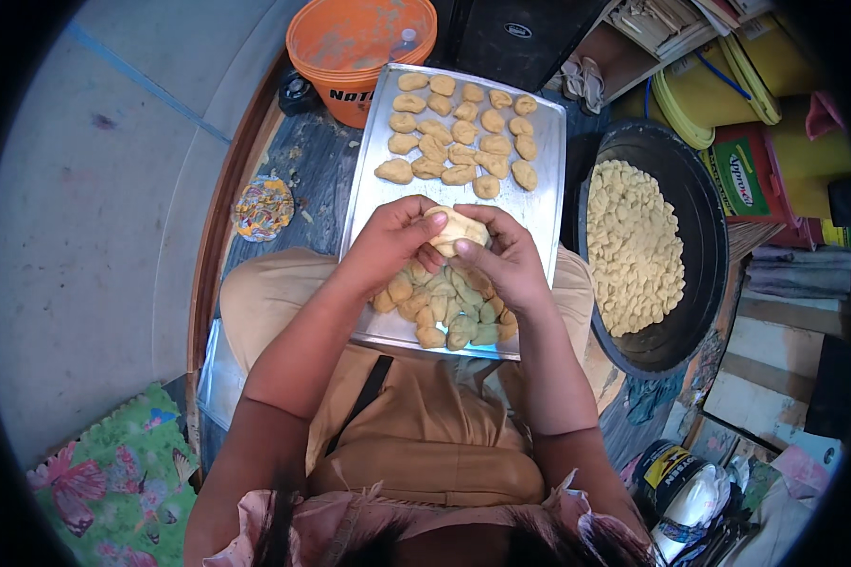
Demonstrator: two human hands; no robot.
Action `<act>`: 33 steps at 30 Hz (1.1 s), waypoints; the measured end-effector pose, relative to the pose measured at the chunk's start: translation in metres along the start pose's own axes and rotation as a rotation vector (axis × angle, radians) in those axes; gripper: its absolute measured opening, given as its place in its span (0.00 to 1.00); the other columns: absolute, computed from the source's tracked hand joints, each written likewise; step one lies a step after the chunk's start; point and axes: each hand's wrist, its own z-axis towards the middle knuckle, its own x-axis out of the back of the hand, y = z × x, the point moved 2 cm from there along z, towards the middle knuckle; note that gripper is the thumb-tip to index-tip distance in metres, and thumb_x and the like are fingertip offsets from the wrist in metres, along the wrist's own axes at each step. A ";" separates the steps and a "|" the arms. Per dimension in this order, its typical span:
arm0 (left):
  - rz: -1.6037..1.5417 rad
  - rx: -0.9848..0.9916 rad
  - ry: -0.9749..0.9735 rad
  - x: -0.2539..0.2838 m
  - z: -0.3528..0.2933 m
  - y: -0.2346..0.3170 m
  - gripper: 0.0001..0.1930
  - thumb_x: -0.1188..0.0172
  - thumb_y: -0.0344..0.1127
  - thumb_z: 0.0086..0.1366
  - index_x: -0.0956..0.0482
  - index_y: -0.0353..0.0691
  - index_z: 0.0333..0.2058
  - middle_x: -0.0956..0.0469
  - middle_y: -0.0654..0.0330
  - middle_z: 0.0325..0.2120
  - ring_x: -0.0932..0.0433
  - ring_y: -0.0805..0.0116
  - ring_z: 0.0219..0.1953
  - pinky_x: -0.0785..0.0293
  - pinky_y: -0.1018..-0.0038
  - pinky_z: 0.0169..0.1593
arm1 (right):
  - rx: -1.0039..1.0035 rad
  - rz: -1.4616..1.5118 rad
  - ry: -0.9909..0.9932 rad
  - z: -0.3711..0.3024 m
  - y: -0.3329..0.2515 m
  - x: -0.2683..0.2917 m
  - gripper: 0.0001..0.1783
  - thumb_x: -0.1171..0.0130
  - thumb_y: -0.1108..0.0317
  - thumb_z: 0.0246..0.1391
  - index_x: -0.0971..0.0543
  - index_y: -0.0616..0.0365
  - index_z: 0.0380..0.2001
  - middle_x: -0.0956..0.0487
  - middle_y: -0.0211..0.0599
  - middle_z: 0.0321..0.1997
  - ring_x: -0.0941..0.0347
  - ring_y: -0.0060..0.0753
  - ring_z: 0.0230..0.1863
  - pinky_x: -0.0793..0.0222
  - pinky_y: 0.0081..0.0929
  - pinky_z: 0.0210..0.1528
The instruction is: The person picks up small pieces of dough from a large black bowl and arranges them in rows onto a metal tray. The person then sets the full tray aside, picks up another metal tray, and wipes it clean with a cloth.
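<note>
2 trays (539, 213) on cluttered floor (85, 236)

Bright even daylight, soft shadows, sharp centre, fisheye bending, dark vignette at rim.

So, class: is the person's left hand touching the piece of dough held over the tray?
Touching. The head view shows left hand fingertips pressed on the dough piece.

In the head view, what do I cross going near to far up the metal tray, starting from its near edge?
Heap of dough pieces at the near end → left hand and right hand pinching one dough piece → bare tray → shaped pieces in rows → orange bucket.
</note>
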 end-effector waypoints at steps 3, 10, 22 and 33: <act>0.176 -0.027 0.011 0.008 0.003 0.003 0.10 0.45 0.38 0.67 0.25 0.36 0.37 0.24 0.62 0.26 0.26 0.77 0.23 0.26 0.80 0.29 | -0.083 0.027 0.062 0.000 -0.002 0.012 0.17 0.40 0.75 0.54 0.26 0.66 0.47 0.22 0.39 0.41 0.23 0.26 0.36 0.26 0.21 0.41; 0.078 -0.100 0.004 -0.008 0.000 0.001 0.08 0.42 0.33 0.63 0.24 0.35 0.38 0.23 0.61 0.33 0.24 0.75 0.31 0.26 0.78 0.35 | -0.156 0.198 0.048 0.007 0.004 0.016 0.17 0.42 0.75 0.55 0.31 0.65 0.47 0.24 0.39 0.40 0.24 0.27 0.37 0.27 0.22 0.43; 0.010 -0.069 0.049 0.010 0.000 0.011 0.10 0.40 0.27 0.61 0.24 0.33 0.41 0.21 0.58 0.31 0.22 0.71 0.30 0.23 0.76 0.36 | -0.144 0.198 -0.016 0.003 -0.006 0.017 0.17 0.40 0.82 0.49 0.26 0.65 0.44 0.23 0.35 0.39 0.25 0.20 0.35 0.26 0.18 0.38; 0.201 -0.047 -0.072 0.009 0.001 0.004 0.12 0.37 0.24 0.56 0.25 0.32 0.40 0.22 0.58 0.33 0.22 0.73 0.32 0.22 0.77 0.31 | -0.114 0.117 0.020 0.000 0.006 0.029 0.14 0.44 0.84 0.46 0.22 0.62 0.38 0.22 0.32 0.33 0.26 0.19 0.32 0.29 0.17 0.36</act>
